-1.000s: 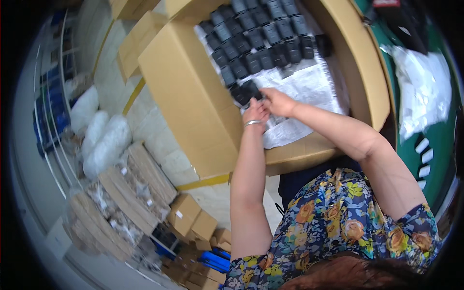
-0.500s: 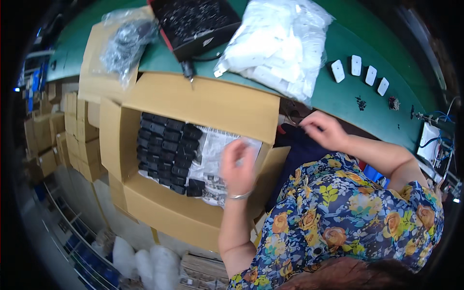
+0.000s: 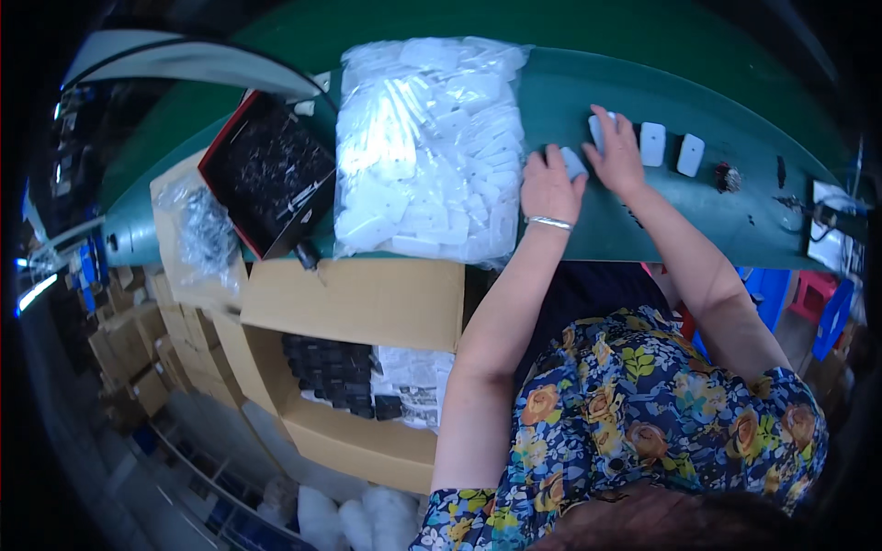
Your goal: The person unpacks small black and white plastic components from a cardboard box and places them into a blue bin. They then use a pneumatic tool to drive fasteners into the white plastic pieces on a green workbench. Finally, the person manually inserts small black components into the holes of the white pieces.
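My left hand (image 3: 551, 191) is on the green table, its fingers and thumb around a small white plastic case (image 3: 574, 163) with rounded corners. Just right of it, my right hand (image 3: 617, 156) has its fingers and thumb about a second white case (image 3: 597, 131), which is partly covered by the fingers. Two more white cases, a nearer-to-hand one (image 3: 652, 144) and one further right (image 3: 691, 155), lie in the same row, each with a small dark dot.
Left of my hands lies a clear bag (image 3: 427, 165) full of white plastic parts. Further left stand a black-and-red box (image 3: 230, 197) of small dark pieces and a powered screwdriver (image 3: 307, 255). An open carton (image 3: 354, 298) below the table edge holds rows of black blocks (image 3: 331, 372).
Both hands have moved from beside the carton up to the table and closed around two of the white cases. The view has shifted too, so the carton sits lower.
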